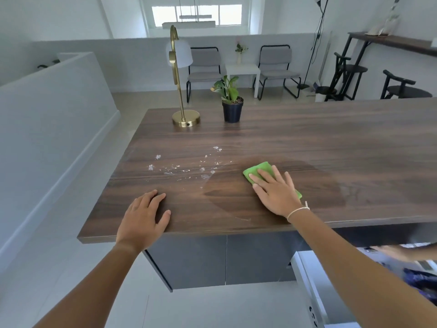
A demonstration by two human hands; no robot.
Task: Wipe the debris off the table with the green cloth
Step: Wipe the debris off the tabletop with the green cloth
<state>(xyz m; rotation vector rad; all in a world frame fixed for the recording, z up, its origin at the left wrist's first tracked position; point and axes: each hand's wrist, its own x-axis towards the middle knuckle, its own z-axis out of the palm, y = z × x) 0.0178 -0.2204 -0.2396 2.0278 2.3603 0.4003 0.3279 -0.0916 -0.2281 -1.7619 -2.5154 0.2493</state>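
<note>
A dark wood-grain table fills the view; no brand, label or writing can be read on anything. A gold lamp and a potted plant are stood near its far edge, well apart from the hands. The left hand is laid flat and open on the near edge, holding nothing. The right hand is pressed flat, fingers spread, on the green cloth. Pale debris is scattered left of the cloth.
</note>
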